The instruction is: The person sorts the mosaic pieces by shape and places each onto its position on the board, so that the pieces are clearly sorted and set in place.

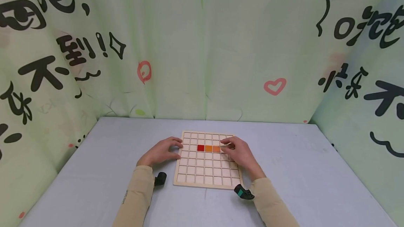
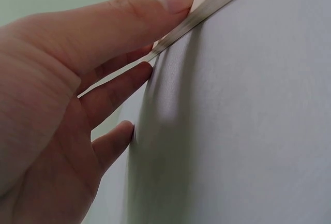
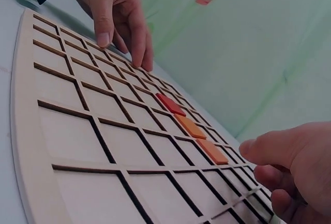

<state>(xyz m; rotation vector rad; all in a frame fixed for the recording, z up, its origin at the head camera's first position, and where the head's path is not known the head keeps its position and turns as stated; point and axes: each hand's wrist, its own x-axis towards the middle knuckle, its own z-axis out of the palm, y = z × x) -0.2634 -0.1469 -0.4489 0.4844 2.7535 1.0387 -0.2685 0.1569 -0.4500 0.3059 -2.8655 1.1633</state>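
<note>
- Grey table (image 1: 110,157), printed curtains behind.
- Board (image 1: 207,183) at centre: three tiles (image 1: 208,148) fill one row, remaining cells bare.
- Left hand (image 1: 161,151), fingers relaxed, steadies the 9 o'clock edge.
- Right hand (image 1: 238,151) at 3 o'clock, beside the tiles; grip unclear.

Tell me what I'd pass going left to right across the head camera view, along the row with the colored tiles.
left hand → red tile → orange tile → second orange tile → right hand, all but the left hand lying over the wooden grid board.
</note>
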